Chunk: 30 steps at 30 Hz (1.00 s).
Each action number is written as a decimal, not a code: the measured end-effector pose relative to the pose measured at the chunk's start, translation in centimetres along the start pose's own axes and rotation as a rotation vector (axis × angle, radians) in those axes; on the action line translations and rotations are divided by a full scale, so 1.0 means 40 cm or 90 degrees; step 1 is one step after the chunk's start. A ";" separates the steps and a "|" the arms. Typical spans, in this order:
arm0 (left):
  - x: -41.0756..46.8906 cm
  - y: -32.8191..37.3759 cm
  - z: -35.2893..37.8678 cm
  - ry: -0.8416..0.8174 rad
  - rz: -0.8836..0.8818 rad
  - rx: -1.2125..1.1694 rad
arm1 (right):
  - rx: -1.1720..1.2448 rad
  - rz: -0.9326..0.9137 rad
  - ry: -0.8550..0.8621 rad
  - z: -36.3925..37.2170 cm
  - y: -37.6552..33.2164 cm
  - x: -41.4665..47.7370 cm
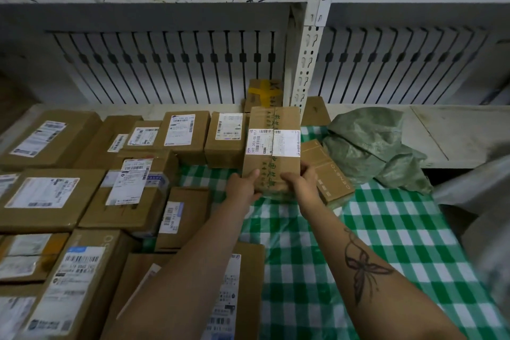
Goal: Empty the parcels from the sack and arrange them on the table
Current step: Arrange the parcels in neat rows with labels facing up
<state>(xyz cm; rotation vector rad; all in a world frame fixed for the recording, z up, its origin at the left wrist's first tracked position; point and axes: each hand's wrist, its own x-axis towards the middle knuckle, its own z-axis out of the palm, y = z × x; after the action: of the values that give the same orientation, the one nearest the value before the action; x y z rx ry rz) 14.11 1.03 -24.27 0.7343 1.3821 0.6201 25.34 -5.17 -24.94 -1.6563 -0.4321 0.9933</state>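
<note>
Cardboard parcels point(49, 196) with white shipping labels crowd the left half of the table point(386, 229), lying flat in rows and touching one another on its green-and-white checked cover. Just right of them I see my left grip point(242, 185) clamped on the near left corner of a taped brown parcel point(271, 146), thumb on top and fingers curled underneath. This parcel carries a white barcode label across its middle and green printed tape down its length. It sits at the right end of the back row, just beside the last labelled box there; I cannot tell whether its far end rests on anything. My right grip point(300, 179) pinches the near right corner the same way, and a butterfly tattoo point(364, 268) shows on that forearm. Partly under the parcel's right edge lies a flat printed carton point(328, 171), tilted on the cover. Further right, the green woven sack point(367, 146) lies crumpled and slack against the back of the table, touching the carton's far side.
</note>
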 end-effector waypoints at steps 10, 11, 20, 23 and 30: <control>0.064 0.024 0.048 0.087 0.033 0.041 | -0.056 -0.051 -0.005 0.003 -0.009 0.059; 0.068 0.030 0.051 0.093 0.034 0.056 | -0.097 -0.058 0.013 0.006 -0.003 0.068; 0.121 0.060 0.068 0.126 -0.012 0.093 | -0.185 -0.045 -0.026 -0.007 -0.002 0.083; 0.129 0.050 0.067 0.140 -0.054 0.110 | -0.204 -0.022 -0.035 -0.020 0.008 0.095; 0.123 0.002 0.073 0.150 -0.022 0.146 | -0.258 -0.035 -0.069 -0.027 0.009 0.095</control>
<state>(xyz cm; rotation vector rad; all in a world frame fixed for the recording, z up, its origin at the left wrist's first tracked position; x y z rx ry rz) 17.52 4.56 -27.25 0.8373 1.7003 0.5380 28.33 -3.22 -26.70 -1.9411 -0.7890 1.0031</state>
